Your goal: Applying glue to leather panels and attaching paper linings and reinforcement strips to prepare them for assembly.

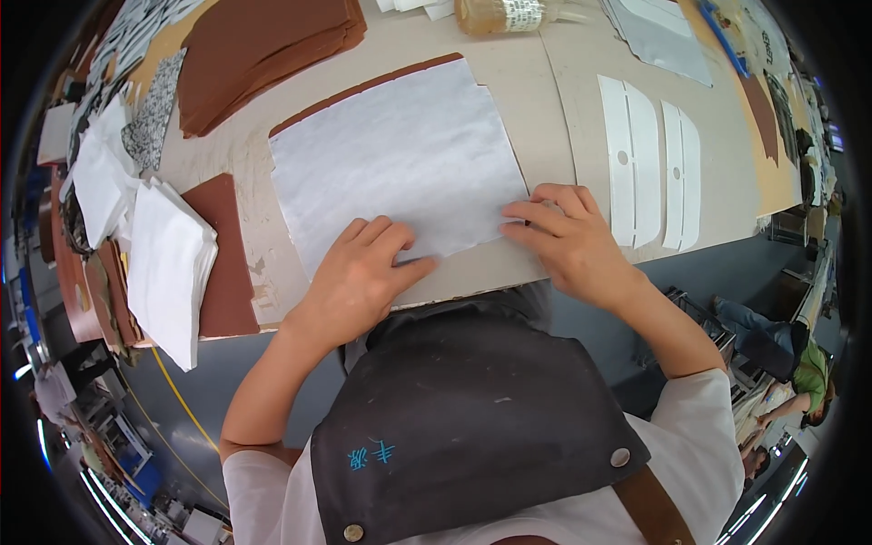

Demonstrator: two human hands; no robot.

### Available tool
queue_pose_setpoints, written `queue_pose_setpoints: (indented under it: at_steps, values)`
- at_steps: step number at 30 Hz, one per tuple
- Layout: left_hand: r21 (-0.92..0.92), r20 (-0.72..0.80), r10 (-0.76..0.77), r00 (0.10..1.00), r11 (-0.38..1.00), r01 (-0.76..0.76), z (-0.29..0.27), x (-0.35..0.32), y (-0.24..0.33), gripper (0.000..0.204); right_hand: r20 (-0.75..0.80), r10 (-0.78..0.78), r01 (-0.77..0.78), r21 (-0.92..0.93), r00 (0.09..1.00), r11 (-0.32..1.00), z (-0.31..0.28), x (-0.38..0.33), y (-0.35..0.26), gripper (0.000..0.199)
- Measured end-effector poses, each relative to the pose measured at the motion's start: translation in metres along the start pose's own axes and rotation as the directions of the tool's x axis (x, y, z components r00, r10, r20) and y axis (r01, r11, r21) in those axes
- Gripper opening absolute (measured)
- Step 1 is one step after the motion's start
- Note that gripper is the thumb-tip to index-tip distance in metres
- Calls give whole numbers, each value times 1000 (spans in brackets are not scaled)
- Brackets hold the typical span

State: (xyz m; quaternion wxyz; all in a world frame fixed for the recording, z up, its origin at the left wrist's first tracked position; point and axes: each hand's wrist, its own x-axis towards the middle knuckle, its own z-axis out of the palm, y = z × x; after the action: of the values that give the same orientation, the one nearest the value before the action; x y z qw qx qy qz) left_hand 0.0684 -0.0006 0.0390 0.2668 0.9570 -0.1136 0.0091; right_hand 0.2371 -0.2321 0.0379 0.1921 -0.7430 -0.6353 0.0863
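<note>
Hands, left hand (359,272) and right hand (563,238), press open-fingered on white sheet (400,159); labelled amber bottle (504,14) lies beyond.

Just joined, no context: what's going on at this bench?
A person in a dark apron presses both bare hands on a large white rectangular sheet that lies on a brown leather-like piece on the beige worktable. The left hand lies flat on its near edge; the right hand has fingertips on its near right corner. A stack of brown pieces and white folded sheets sit to the left.
</note>
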Motion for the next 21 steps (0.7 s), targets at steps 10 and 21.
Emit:
queue_pose_setpoints:
  at_steps: [10, 21]
  values:
    - [-3, -177, 180, 968, 983, -184, 24, 83, -19, 29, -50, 51, -49, 41, 997, 998, 7, -5, 3, 38]
    - [-79, -59, 220, 974, 971, -225, 15, 101, -26, 33, -253, 105, -57, 189, 962, 980, 22, -15, 2, 30]
